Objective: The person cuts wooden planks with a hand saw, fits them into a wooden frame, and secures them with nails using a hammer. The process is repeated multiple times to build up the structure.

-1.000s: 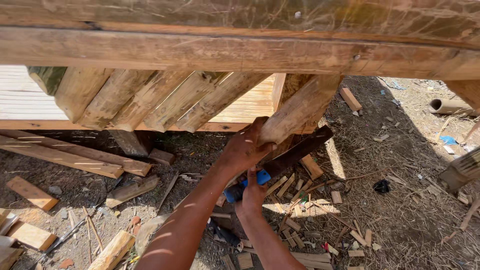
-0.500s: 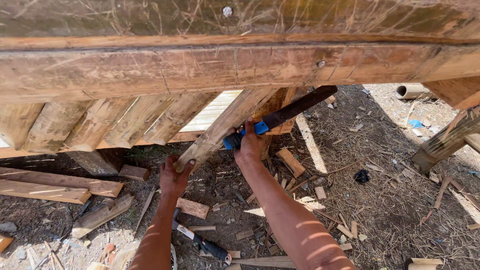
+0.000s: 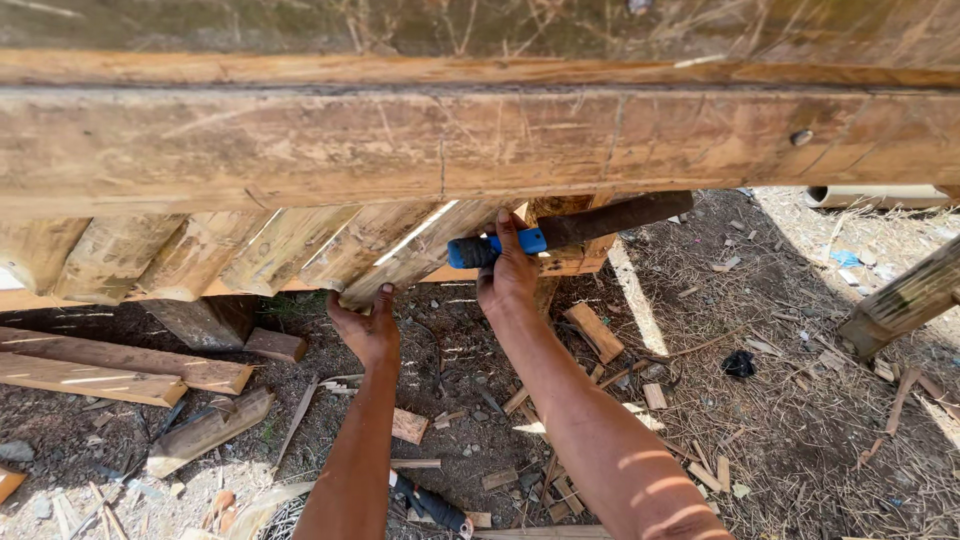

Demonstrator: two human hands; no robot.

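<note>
My right hand (image 3: 508,278) grips the blue handle of a tool (image 3: 488,249). Its long dark blade (image 3: 615,217) points right, just beneath the big horizontal beam (image 3: 480,140). My left hand (image 3: 365,325) cups the lower end of a slanted timber (image 3: 410,255), thumb on one side and fingers on the other. This timber is one of several leaning side by side under the beam. Both forearms reach up from the bottom of the head view.
Long planks (image 3: 120,370) lie on the dirt at the left, with wood offcuts (image 3: 595,332) and chips scattered about. A dark-handled tool (image 3: 430,505) lies near my left forearm. A slanted post (image 3: 900,300) and a pale pipe (image 3: 870,195) are at the right.
My right hand has lifted the blue-handled tool from low near the ground up under the beam. My left hand has slid down to the lower end of the slanted timber.
</note>
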